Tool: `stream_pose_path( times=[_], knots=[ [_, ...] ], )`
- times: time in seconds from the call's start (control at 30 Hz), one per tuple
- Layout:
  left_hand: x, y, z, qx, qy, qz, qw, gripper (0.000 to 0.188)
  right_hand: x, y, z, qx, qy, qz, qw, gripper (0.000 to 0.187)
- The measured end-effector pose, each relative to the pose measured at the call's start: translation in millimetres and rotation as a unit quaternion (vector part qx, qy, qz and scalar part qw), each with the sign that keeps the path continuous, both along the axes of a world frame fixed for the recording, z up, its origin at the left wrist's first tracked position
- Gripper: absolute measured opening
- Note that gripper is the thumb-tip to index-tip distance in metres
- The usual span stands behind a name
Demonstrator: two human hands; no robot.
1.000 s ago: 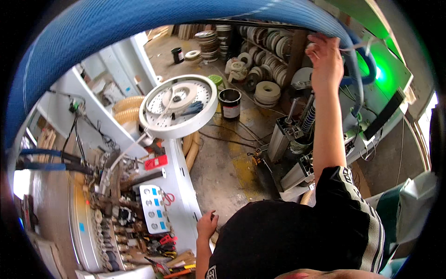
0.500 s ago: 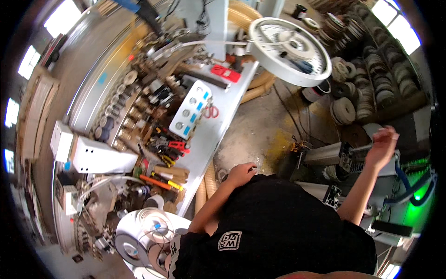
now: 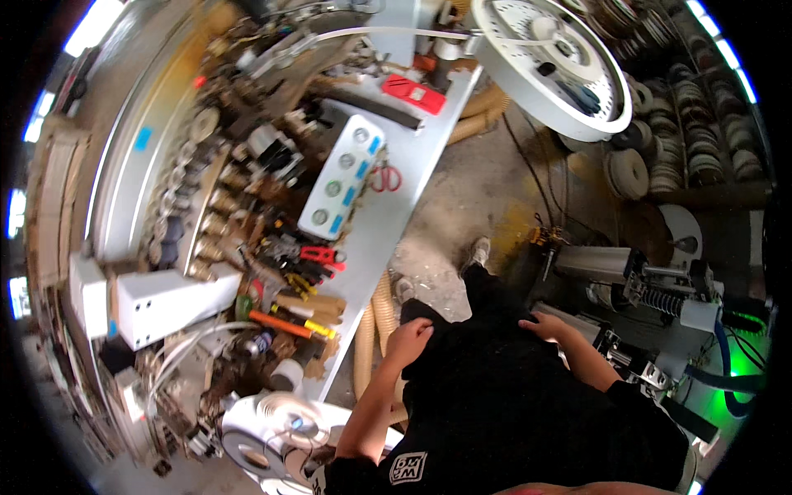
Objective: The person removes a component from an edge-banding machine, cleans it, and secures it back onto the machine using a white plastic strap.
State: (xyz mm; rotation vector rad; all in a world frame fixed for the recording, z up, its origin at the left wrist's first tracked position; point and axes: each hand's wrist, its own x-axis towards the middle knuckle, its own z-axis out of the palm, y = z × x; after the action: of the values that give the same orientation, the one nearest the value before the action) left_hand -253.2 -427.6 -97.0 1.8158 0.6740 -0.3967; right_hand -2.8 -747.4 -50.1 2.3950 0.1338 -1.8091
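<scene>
My left hand (image 3: 409, 340) hangs low beside my dark trousers, its fingers curled in. Whether anything lies inside that curl is hidden. On the other side, my right hand (image 3: 551, 327) is in front of my body against the dark cloth, thumb and fingertips stretched out, and no object shows in it. The long grey workbench (image 3: 375, 247) runs along my left. Nearest my left hand on it are an orange-and-yellow tool (image 3: 285, 323), red-handled pliers (image 3: 320, 255) and red-handled scissors (image 3: 385, 176). A white panel with round knobs and blue tape (image 3: 341, 177) lies beside the scissors.
A round white tray (image 3: 606, 132) juts over the floor ahead. Ribbed tan hoses (image 3: 363, 355) run beside the bench. Machinery with a metal cylinder (image 3: 598, 262) and coiled spring (image 3: 658, 303) stands at right. Racks of abrasive wheels (image 3: 701, 136) fill the far right. Cables (image 3: 540, 177) cross the floor.
My right hand has come down and inward from its raised place at the right to my body. My left hand has dropped slightly. The view has shifted; my shoes now show.
</scene>
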Motion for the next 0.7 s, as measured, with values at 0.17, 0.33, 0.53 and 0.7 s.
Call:
stream_pose_path(
  times=[0.17,0.33,0.53,0.7],
  knots=[
    [28,-8,-37,-0.015,0.056,0.024,0.998,0.026,88,17,10,0.127,-0.136,0.069,0.980,0.062],
    [156,8,-22,0.036,0.030,-0.056,0.997,0.025,215,73,79,0.352,-0.375,-0.125,0.848,0.026],
    [381,10,21,0.045,-0.123,0.036,0.991,0.020,450,103,92,0.366,-0.569,0.063,0.734,0.039],
    [556,-23,95,-0.024,-0.221,0.092,0.971,0.025,566,108,54,0.301,-0.504,0.191,0.787,0.042]
  ],
)
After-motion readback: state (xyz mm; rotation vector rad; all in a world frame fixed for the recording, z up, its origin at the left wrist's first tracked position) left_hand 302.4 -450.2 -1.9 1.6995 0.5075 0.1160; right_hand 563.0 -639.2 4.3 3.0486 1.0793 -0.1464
